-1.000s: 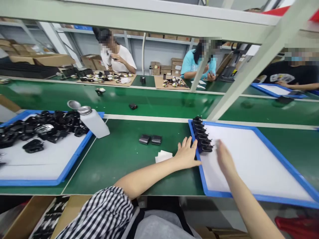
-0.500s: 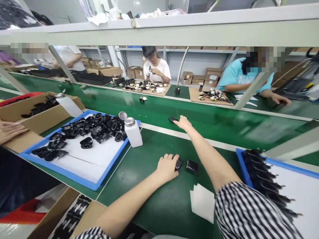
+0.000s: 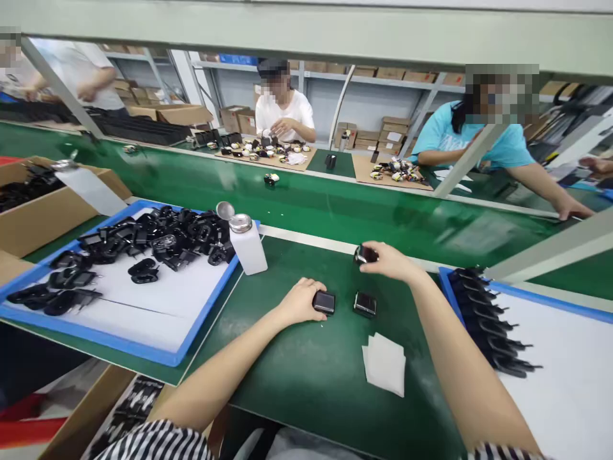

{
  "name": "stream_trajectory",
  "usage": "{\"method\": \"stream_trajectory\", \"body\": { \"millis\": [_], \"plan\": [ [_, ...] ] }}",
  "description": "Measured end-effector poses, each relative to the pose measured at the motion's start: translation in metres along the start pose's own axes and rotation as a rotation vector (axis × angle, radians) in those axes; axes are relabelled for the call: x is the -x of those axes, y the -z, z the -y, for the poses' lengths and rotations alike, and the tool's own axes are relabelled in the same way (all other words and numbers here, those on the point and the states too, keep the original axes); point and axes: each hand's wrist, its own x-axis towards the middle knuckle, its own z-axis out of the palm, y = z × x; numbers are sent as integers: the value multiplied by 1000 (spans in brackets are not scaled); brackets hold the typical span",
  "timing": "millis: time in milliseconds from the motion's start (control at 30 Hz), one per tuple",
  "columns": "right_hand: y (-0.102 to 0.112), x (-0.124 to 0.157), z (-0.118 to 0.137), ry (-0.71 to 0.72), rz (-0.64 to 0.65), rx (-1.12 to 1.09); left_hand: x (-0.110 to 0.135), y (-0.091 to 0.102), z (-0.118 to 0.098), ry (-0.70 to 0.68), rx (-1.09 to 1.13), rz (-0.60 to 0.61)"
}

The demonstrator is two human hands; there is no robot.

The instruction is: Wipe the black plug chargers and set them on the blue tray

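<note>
The right hand (image 3: 390,262) pinches a case (image 3: 363,254) between thumb and fingers, probably to keep its front uncovered. Left of and nearer than that grip, the left hand (image 3: 301,301) clasps a second case (image 3: 324,302) by its edges, likely to steady it. A third case (image 3: 365,304) lies between the grips, paper (image 3: 384,365) just nearer. The green bench (image 3: 292,374) spreads beneath; left of the hands stand a bottle (image 3: 249,250) and heaped tray (image 3: 204,319); right, parts (image 3: 483,322) line another tray (image 3: 550,298). Beyond, co-workers (image 3: 290,115) and shelves (image 3: 368,78).
</note>
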Motion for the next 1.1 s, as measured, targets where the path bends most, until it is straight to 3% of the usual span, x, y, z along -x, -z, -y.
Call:
{"method": "stream_trajectory", "body": {
  "millis": [100, 167, 433, 600, 700, 800, 933, 1100],
  "plan": [
    [-23, 55, -6, 6, 45, 141, 0, -3, -6, -8, 65, 8],
    [-39, 70, -9, -20, 75, 177, 1, -6, -12, 11, 89, 11],
    [-52, 75, 1, 17, 64, 140, 22, -4, -33, 76, 56, -34],
    [-95, 99, 11, 207, -41, -221, 47, -5, -32, 55, 51, -20],
    [-113, 104, 10, 243, -18, -125, 54, -12, -26, 25, 112, -85],
    [-110, 104, 7, 209, 62, -40, 57, -17, -24, 20, 187, -94],
    [-80, 118, 2, 143, 131, -40, 66, -13, -19, 64, 238, -49],
    [-59, 152, -23, -162, -16, 17, 94, -2, 1, 206, 291, -80]
  ]
}}
